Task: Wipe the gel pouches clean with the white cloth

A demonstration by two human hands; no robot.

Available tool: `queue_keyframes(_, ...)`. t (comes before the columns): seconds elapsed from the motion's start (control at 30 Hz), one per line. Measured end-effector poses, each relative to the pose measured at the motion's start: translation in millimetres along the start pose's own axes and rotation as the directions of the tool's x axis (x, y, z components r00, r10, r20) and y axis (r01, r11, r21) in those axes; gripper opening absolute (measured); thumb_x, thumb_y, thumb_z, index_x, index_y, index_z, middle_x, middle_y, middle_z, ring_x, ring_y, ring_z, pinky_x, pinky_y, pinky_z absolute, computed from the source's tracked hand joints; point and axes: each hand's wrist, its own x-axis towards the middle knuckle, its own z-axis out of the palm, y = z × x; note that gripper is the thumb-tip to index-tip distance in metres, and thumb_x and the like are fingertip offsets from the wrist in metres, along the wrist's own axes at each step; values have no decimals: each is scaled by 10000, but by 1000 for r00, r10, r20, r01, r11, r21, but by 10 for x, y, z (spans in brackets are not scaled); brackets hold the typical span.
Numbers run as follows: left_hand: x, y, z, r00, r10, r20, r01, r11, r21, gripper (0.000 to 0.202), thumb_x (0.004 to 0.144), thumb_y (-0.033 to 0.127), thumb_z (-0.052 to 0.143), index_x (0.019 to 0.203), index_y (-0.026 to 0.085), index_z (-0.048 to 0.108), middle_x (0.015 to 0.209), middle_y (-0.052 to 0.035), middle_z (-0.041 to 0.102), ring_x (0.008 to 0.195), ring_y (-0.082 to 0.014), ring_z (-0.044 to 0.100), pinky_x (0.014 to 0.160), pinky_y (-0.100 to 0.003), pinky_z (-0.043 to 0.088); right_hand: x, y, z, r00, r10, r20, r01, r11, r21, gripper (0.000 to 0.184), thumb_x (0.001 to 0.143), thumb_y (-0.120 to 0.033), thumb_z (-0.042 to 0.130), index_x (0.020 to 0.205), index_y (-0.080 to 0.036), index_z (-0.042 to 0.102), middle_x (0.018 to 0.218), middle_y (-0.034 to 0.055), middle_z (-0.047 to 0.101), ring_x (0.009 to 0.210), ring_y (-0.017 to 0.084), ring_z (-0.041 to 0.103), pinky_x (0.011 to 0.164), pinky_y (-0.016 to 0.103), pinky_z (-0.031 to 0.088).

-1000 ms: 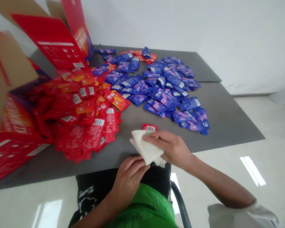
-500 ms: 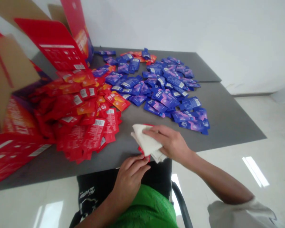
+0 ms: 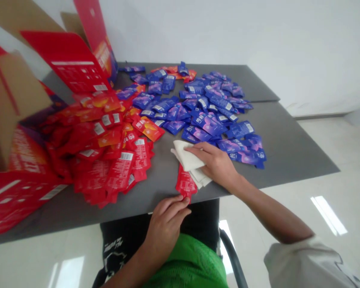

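Near the table's front edge lies a red sachet [image 3: 186, 181], printed side up. My left hand [image 3: 168, 220] pinches its near end between thumb and fingers. Over the far part of the sachet, my right hand [image 3: 217, 162] grips a folded cream-white cloth [image 3: 187, 157] that covers that end. To the left spreads a heap of red sachets [image 3: 108, 136], some with orange fronts and white barcodes. Beyond my right hand is a pile of blue-purple sachets [image 3: 207, 120].
Open red cardboard boxes [image 3: 70, 56] stand at the left with flaps raised. The grey table [image 3: 291, 152] meets a white wall at the back. A black chair armrest [image 3: 232, 258] is at my right side.
My right hand has slid the cloth away from me, toward the far end of the red sachet, uncovering its near part. My left hand keeps its hold in nearly the same place.
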Motion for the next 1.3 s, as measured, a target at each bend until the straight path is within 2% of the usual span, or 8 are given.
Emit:
queue_keyframes(0.2, -6, -10, -3, 999, 50, 17, -51, 994, 98, 342, 1033, 88, 463, 874, 215, 737, 754, -21, 723, 762, -192, 653, 760, -354, 578, -552, -491, 61, 978, -191, 83, 178, 973, 150, 441, 960, -100, 570, 1383, -217, 619, 1263, 83, 725, 1111, 217, 707, 884, 316, 600)
queue_keyframes(0.33, -8, -13, -6, 999, 5, 34, -6, 999, 50, 269, 1047, 142, 489, 979, 204, 742, 987, -33, 776, 940, -221, 667, 841, -383, 579, -389, -288, 167, 988, -88, 127, 68, 985, 157, 500, 908, -52, 614, 1367, -249, 636, 1309, 68, 705, 1140, 211, 699, 910, 302, 589)
queue_keyframes(0.5, -7, -20, 6, 1000, -7, 23, 8, 1000, -18, 242, 1056, 161, 494, 1030, 200, 731, 1137, -22, 773, 1101, -216, 657, 966, -383, 559, 61, 127, 87, 996, 62, 68, -59, 997, -46, 519, 875, -14, 603, 1353, -206, 669, 1285, 97, 699, 1042, 237, 718, 833, 305, 599)
queue_keyframes(0.67, -15, -22, 10, 999, -24, 21, 25, 1000, -12, 248, 1038, 137, 507, 999, 206, 742, 1098, -32, 776, 1066, -219, 666, 946, -373, 566, -203, -157, -27, 999, -32, -31, 33, 999, 30, 547, 907, -35, 574, 1418, -229, 609, 1310, 94, 687, 1127, 233, 691, 910, 327, 584)
queue_keyframes(0.8, -32, -21, 11, 998, -3, 62, -2, 997, 74, 288, 1025, 113, 496, 986, 227, 757, 890, -31, 759, 876, -228, 664, 866, -395, 575, -500, -442, 86, 984, -167, 62, 155, 974, 165, 452, 945, -104, 594, 1378, -231, 623, 1278, 70, 721, 1117, 207, 706, 890, 292, 588)
queue_keyframes(0.93, -15, -25, -14, 998, -33, 59, 32, 999, 12, 255, 1009, 85, 527, 1007, 219, 743, 1028, -27, 770, 1011, -225, 659, 913, -379, 568, -287, -229, 179, 994, -32, 108, 20, 994, 104, 517, 886, -51, 626, 1365, -245, 645, 1301, 64, 709, 1095, 205, 714, 876, 271, 585)
queue_keyframes(1.1, 127, -6, -123, 986, -51, 157, 54, 998, -14, 238, 1017, 100, 532, 1055, 236, 724, 1049, -21, 755, 1004, -220, 661, 894, -385, 574, -10, 129, 21, 992, 83, -94, -86, 996, -30, 576, 852, -11, 555, 1380, -223, 643, 1302, 99, 693, 1091, 241, 707, 864, 308, 589)
queue_keyframes(1.3, 444, 69, -93, 983, -140, 122, 119, 979, 165, 474, 1006, 230, 614, 1463, 201, 490, 1275, -119, 662, 1131, -277, 615, 975, -461, 555, -539, 69, -32, 900, 124, -418, -78, 989, 124, 491, 927, -121, 539, 1393, -249, 626, 1260, 95, 677, 1118, 237, 686, 942, 329, 565)
